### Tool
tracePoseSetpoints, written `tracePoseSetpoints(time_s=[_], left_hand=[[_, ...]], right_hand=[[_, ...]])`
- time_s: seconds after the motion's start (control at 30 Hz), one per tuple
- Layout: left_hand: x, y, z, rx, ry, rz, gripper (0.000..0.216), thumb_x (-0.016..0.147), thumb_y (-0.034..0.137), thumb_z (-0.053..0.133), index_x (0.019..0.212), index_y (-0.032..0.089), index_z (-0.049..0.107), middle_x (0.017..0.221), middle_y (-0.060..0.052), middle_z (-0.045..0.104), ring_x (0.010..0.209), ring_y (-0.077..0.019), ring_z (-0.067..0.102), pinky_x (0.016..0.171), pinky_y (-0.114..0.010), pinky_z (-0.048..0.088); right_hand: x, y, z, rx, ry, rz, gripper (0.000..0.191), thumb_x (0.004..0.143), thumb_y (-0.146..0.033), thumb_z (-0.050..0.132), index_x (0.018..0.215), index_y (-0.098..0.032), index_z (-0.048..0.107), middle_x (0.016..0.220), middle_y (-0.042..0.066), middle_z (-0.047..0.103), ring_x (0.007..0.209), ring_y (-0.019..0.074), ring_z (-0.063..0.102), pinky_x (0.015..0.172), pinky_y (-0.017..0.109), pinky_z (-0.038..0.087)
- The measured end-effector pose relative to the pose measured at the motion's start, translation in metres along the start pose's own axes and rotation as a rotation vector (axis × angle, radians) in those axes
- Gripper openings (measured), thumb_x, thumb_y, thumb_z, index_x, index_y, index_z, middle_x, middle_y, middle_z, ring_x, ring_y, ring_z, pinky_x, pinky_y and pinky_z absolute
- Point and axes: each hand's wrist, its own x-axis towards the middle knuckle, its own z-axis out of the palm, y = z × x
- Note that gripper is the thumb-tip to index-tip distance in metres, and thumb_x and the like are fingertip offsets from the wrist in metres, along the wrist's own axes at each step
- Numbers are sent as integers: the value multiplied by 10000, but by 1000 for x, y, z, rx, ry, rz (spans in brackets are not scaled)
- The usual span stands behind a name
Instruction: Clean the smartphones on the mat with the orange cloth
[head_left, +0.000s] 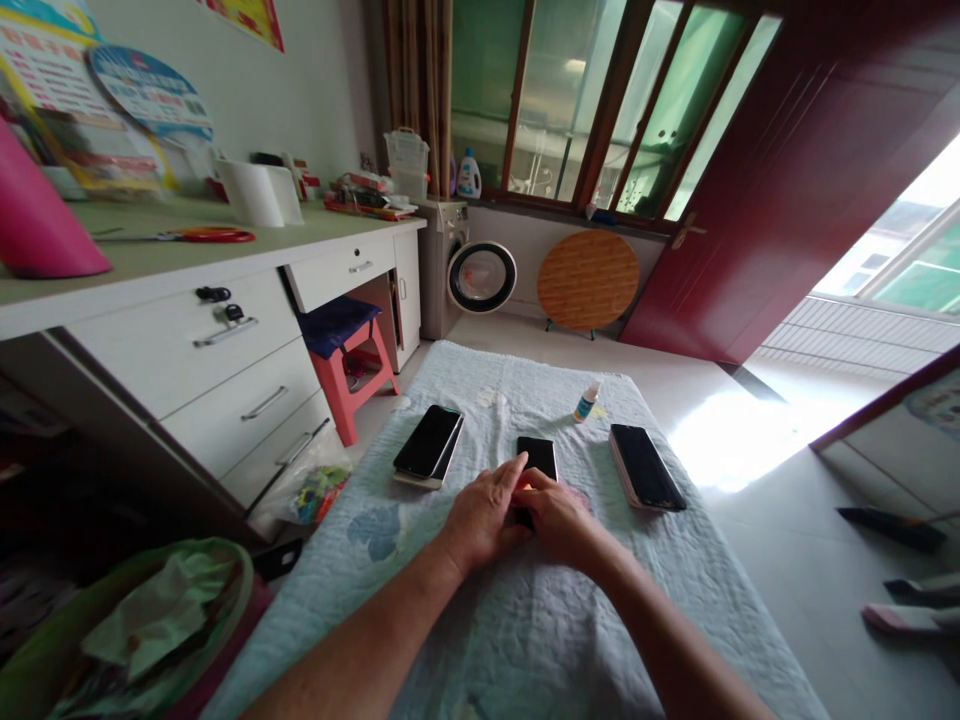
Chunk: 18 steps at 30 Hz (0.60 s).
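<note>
A black smartphone point(537, 456) lies flat on the light blue quilted cloth in front of me, its lower half covered by my hands. My left hand point(484, 515) grips it from the left side, fingers close together along the edge. Over the lower screen, my right hand point(556, 515) is closed with bent fingers; a small orange patch shows between the fingers, too hidden to name. To the left rests a stack of phones point(429, 442), screen up. On the right is another stack of phones point(648, 468). Beyond them stands a small white spray bottle point(587, 402) with a blue label.
The quilted cloth point(510, 375) covers the work surface. At left are a white desk point(202, 350) with drawers, a pink stool point(349, 370) and a waste bin point(244, 610). Further back are a washing machine point(442, 265) with its door open and a round wooden tabletop point(589, 280).
</note>
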Motion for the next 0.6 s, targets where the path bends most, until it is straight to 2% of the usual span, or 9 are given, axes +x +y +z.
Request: tracePoseSetpoints(time_s=[0.17,0.3,0.47,0.6], left_hand=[[1,2,-3,30,-49,-12,850,732,350,684,1453,207,258,1279,-84,583,1088,-275,544,942,-378,438],[1,4,-5,50,-48,-5,723,758,364,663,1397,188,374,1236,-78,609,1068,-266,547,934,-360,436],[1,3,-5,33,-52,-10,739,736,338,683,1393,198,375,1225,-63,615,1053,-260,545,923,-352,441],[1,0,-4,41,-51,2,782,703,288,695,1401,186,358,1269,-60,591,1072,-267,526,943,-361,433]], right_hand=[[-9,-7,0,137,-51,-70,340,804,-66,482,996,-228,711,1049,50,571,894,143,569,796,222,429],[-12,-5,3,188,-32,-79,334,816,-68,482,985,-240,713,1049,41,556,838,121,564,760,210,430],[-9,-1,5,114,23,-46,305,840,-120,509,1012,-262,717,1021,37,536,834,121,547,731,204,410],[-5,6,3,-5,91,73,340,880,-149,469,1092,-298,690,949,25,538,798,122,521,729,208,392]])
